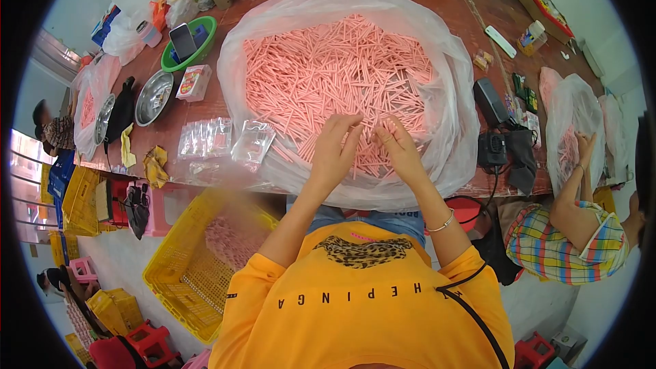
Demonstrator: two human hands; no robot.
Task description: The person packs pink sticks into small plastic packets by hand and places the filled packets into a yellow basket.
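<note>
Thin pink sticks (301,82) fill a large clear plastic bag (454,106), its mouth spread wide on the table before me. My left hand (335,150) is low over the near part of the pile, fingers bent towards the right and thumb curled in. Close beside it, my right hand (401,154) has its fingertips pinched together, pointing at the left one. A small gap separates the two hands. Whatever the fingers hold blends into the sticks behind them. A bracelet circles my right wrist.
Clear packets (205,139) lie left of the bag, near a metal bowl (155,98) and a green basin (205,41) with a phone. Right of it sits a black device (492,149). A co-worker's arm (570,181) reaches a second bag. A yellow crate (181,260) stands below the table.
</note>
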